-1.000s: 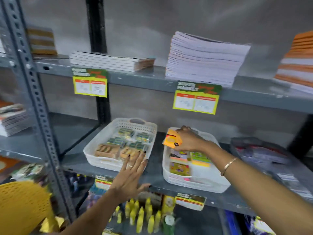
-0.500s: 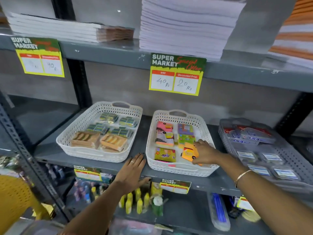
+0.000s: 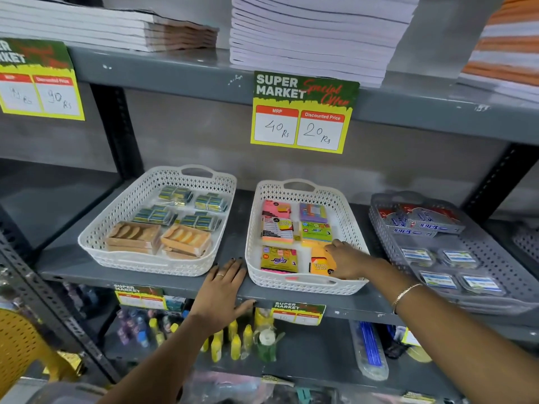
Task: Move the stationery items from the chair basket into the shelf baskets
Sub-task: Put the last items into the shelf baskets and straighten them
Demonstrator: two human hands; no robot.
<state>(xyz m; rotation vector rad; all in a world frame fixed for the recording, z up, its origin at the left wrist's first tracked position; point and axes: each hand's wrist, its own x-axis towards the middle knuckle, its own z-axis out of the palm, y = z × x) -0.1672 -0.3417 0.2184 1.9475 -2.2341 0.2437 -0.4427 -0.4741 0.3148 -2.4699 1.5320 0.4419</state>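
Fingers touch orange pack amid neighbouring packs in basket.

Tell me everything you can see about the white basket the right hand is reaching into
The middle white basket is a shallow rectangular tray of what looks like plastic, with perforated lattice walls and cut-out handles at its front and back ends. It sits flat on the grey shelf between another white basket and a grey one. Inside lie packs of sticky notes in pink, purple, green and yellow. The right hand rests inside on an orange pack near the front right.
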